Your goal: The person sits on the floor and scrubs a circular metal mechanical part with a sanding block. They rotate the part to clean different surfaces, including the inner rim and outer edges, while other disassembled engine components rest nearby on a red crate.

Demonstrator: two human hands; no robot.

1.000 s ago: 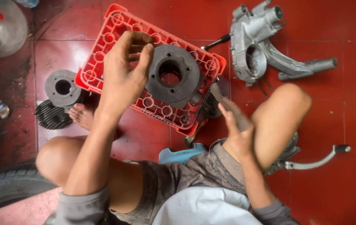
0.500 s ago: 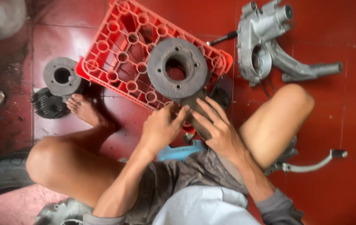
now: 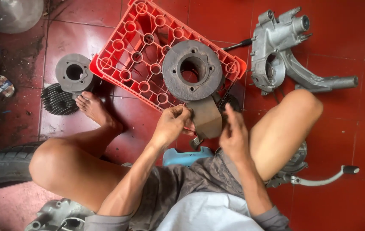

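A: What do we have in our hands?

B: Our left hand (image 3: 172,124) is curled at the upper left corner of a brownish piece of sheet material (image 3: 207,117), thumb and fingers pinched together on its edge. Our right hand (image 3: 234,134) is at the right edge of the same piece with its fingers loosely spread and pointing up; we cannot tell whether it really grips or only touches.

A: And where does that piece sit?

B: It hangs just below the rusty round metal disc (image 3: 192,70), its top edge touching or tucked under the disc's rim. The disc, with a big centre hole and small bolt holes, lies flat on the upturned red plastic crate (image 3: 135,55).

A: What lies around us?

B: A toothed part (image 3: 232,102) peeks out beside the crate's near corner. Right of the crate, a grey cast engine casing (image 3: 283,57) lies on the red tiled floor (image 3: 353,128). Left of it, our bare foot (image 3: 95,109) rests near a finned cylinder (image 3: 69,83). Under our right knee there is a kick lever (image 3: 323,177), and a tyre (image 3: 3,164) lies at our left.
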